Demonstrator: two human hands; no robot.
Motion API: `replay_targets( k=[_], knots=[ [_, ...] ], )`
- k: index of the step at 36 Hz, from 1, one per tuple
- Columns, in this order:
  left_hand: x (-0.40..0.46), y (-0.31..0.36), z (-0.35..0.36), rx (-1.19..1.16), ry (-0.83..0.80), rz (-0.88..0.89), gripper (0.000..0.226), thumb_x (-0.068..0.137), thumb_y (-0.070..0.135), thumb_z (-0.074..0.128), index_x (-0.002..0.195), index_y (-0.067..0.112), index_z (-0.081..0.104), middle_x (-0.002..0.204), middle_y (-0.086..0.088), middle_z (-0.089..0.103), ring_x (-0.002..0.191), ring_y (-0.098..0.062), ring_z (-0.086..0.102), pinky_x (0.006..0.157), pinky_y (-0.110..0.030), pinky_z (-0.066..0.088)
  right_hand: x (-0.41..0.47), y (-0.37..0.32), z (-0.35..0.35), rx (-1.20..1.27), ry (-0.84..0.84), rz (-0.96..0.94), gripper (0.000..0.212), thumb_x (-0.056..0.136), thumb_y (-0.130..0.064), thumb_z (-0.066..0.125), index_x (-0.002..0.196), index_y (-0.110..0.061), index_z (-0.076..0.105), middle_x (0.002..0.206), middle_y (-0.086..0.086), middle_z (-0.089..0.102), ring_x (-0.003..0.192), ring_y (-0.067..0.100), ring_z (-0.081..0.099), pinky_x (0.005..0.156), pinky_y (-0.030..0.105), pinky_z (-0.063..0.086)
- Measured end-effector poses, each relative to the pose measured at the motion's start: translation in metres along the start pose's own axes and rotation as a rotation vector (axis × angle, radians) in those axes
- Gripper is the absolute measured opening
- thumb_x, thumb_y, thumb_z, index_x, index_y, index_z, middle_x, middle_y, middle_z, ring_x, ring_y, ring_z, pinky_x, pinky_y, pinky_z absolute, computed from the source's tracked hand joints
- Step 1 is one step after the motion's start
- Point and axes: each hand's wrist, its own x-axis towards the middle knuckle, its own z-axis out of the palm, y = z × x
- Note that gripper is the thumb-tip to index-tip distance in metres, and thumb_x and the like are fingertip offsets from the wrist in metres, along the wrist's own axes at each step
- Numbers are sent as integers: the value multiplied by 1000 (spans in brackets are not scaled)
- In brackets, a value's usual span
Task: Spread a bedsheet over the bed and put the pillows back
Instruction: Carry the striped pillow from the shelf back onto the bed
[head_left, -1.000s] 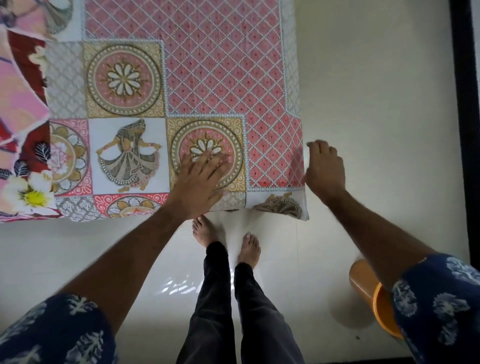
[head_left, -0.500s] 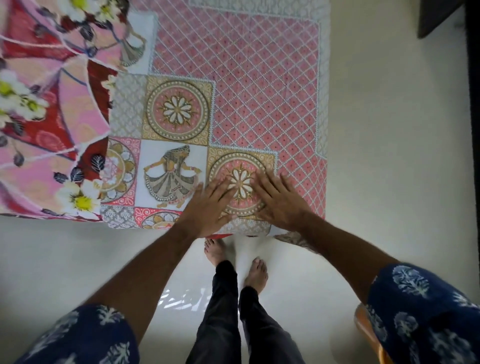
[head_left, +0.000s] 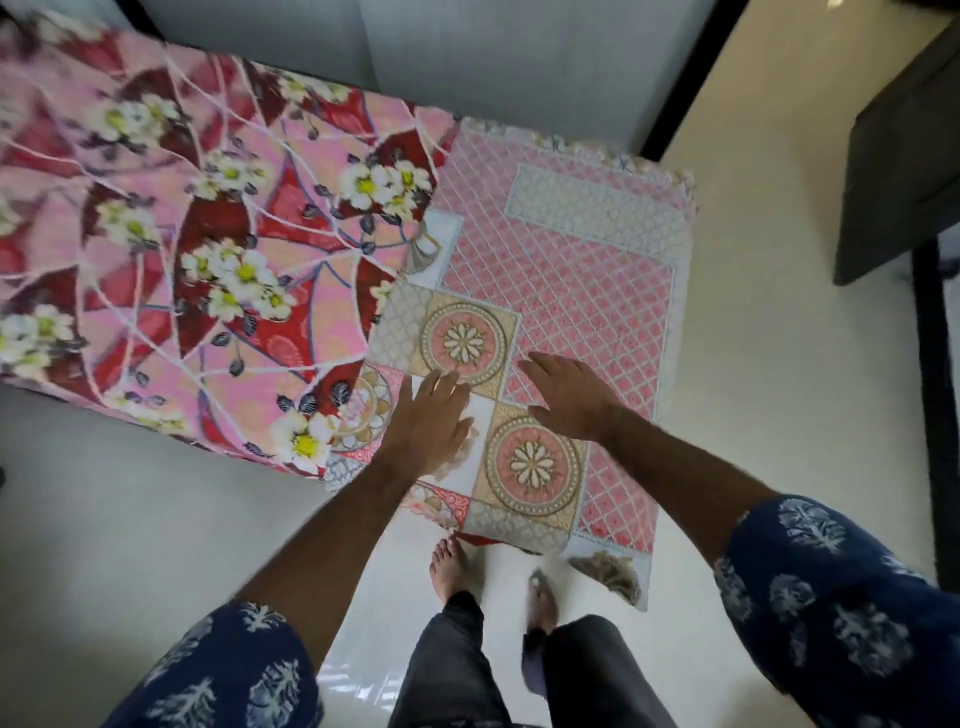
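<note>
Because a flat palm drags wrinkles out of cloth without bunching it, both hands lie spread on the near end of the bed, fingers straight and holding nothing: the left hand (head_left: 428, 421) on the white square, the right hand (head_left: 569, 397) just beyond the round medallion. Under them the patterned bedsheet (head_left: 566, 270) covers the right part of the bed, one corner hanging over the near edge toward the floor. Farther left, the pink floral cloth (head_left: 208, 249) overlaps its left border, likely another layer to be straightened. No pillows show here, so that step remains
</note>
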Motion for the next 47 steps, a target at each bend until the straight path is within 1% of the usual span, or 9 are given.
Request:
replay_targets(
  k=[4, 13, 17, 20, 25, 30, 36, 40, 47],
  knots=[
    [-30, -13, -34, 10, 32, -150, 58, 105, 45, 36, 156, 20, 31, 167, -5, 23, 156, -29, 15, 121, -64, 10, 16, -19, -43, -87, 13, -135, 83, 99, -49, 54, 162, -16, 12, 170, 12, 12, 155, 33, 15, 124, 53, 16],
    [-142, -25, -73, 81, 142, -600, 68, 96, 51, 54, 153, 15, 42, 163, -12, 32, 151, -38, 29, 115, -69, 25, 39, -101, -115, -196, 143, -524, 79, 103, -57, 38, 163, -15, 8, 171, 12, 8, 157, 32, 11, 126, 56, 9],
    [-201, -16, -93, 62, 197, -809, 72, 99, 52, 48, 159, 17, 28, 169, -11, 16, 155, -37, 14, 118, -70, 14, 36, -163, -145, -282, 188, -726, 79, 102, -61, 33, 163, -14, 11, 170, 12, 12, 157, 32, 13, 125, 58, 12],
    [-259, -8, -107, 61, 238, -1000, 74, 96, 51, 54, 157, 15, 32, 167, -12, 23, 154, -38, 20, 116, -70, 20, 26, -223, -160, -328, 263, -906, 83, 97, -67, 24, 161, -14, 23, 167, 11, 24, 152, 34, 27, 122, 59, 21],
    [-374, 22, -113, 29, 284, -1318, 73, 97, 50, 50, 157, 13, 31, 169, -11, 17, 156, -37, 12, 118, -71, 14, -19, -335, -174, -377, 302, -1207, 82, 96, -66, 26, 161, -15, 24, 168, 11, 24, 154, 31, 25, 123, 58, 20],
    [-482, 88, -114, 40, 245, -1663, 76, 100, 52, 41, 161, 15, 15, 171, -9, -2, 157, -35, -5, 120, -69, 2, -96, -440, -160, -359, 360, -1566, 80, 92, -60, 49, 155, -12, 40, 162, 13, 37, 145, 33, 43, 115, 61, 36],
    [-578, 210, -100, 75, 239, -2047, 82, 85, 52, 64, 153, 12, 41, 165, -11, 28, 153, -37, 23, 114, -72, 23, -236, -521, -114, -347, 349, -1947, 83, 91, -64, 37, 154, -11, 42, 161, 13, 39, 145, 31, 43, 114, 61, 36],
    [-612, 303, -91, 104, 231, -2238, 77, 93, 55, 34, 157, 13, 31, 169, -11, 17, 156, -36, 10, 116, -73, 16, -333, -550, -69, -355, 300, -2140, 83, 91, -63, 42, 154, -10, 41, 161, 13, 39, 144, 31, 45, 112, 61, 40],
    [-634, 471, -70, 169, 202, -2546, 80, 97, 59, 31, 161, 13, 20, 170, -12, 0, 157, -36, -1, 118, -71, 9, -495, -535, 1, -205, 154, -2459, 85, 97, -65, 36, 163, -16, 13, 171, 7, 8, 158, 25, 12, 125, 58, 15]
  ],
)
